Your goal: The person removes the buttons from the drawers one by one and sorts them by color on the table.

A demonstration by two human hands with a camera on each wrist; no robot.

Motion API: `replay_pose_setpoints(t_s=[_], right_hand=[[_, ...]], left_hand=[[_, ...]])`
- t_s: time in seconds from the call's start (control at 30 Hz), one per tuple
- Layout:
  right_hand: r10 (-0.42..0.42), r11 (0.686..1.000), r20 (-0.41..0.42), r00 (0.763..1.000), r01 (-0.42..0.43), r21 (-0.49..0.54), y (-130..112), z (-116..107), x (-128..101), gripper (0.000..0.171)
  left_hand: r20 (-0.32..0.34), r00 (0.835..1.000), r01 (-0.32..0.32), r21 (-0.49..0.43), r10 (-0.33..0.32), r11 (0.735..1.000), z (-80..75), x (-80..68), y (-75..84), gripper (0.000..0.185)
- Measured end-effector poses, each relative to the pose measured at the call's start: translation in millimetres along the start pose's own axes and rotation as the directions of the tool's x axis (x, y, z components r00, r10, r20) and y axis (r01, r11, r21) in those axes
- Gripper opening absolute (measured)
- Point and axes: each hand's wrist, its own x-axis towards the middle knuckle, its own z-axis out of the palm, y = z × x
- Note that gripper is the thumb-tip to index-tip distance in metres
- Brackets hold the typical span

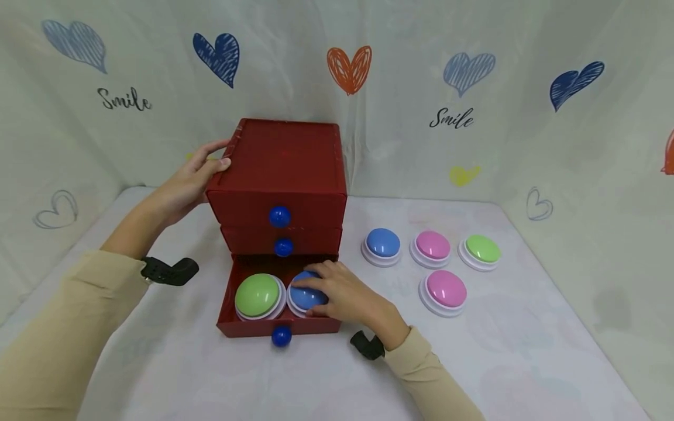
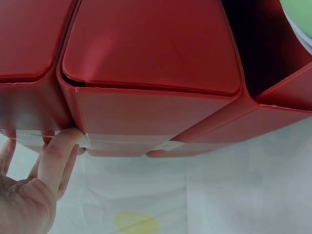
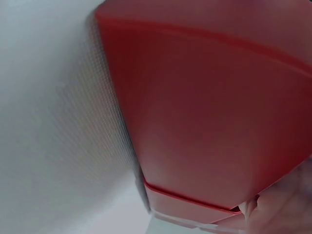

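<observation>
A red three-drawer box [image 1: 286, 158] with blue ball knobs stands on the table, its bottom drawer [image 1: 316, 326] pulled out. In that drawer a green dome push button [image 1: 255, 295] sits on the left and a blue dome push button [image 1: 307, 297] on the right, both on white bases. My right hand [image 1: 344, 292] reaches over the drawer's right side and grips the blue button, fingers across its far part and thumb at the near edge. The left hand [image 1: 184, 182] rests against the box's upper left side with fingers extended; its fingertips touch the red wall [image 2: 141, 112] in the left wrist view.
Right of the box stand another blue button [image 1: 383, 242], two pink buttons [image 1: 433, 245] [image 1: 446, 289] and a second green button [image 1: 482, 249]. A white curtain [image 1: 400, 146] printed with hearts hangs behind the table [image 1: 179, 362].
</observation>
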Motion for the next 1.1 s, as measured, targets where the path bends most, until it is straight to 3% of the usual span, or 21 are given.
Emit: replay_pose_setpoints(t_s=[0.5, 0.87, 1.1], right_hand=[[-0.004, 1.0, -0.026, 1.0, 0.005, 0.031, 1.0, 0.2, -1.0, 0.045], [-0.002, 0.981, -0.054, 0.999, 0.012, 0.194, 2.4, -5.6, -3.3, 0.044], [-0.003, 0.979, -0.072, 0.997, 0.018, 0.204, -0.4, -7.7, -4.5, 0.043]], left_hand=[[0.0, 1.0, -0.001, 0.001, 0.001, 1.0, -0.2, 0.5, -0.8, 0.057], [0.005, 1.0, -0.008, 0.0, 0.008, 1.0, -0.5, 1.3, 0.0, 0.057], [0.002, 1.0, -0.001, 0.004, 0.001, 1.0, -1.1, 2.8, -1.7, 0.057]])
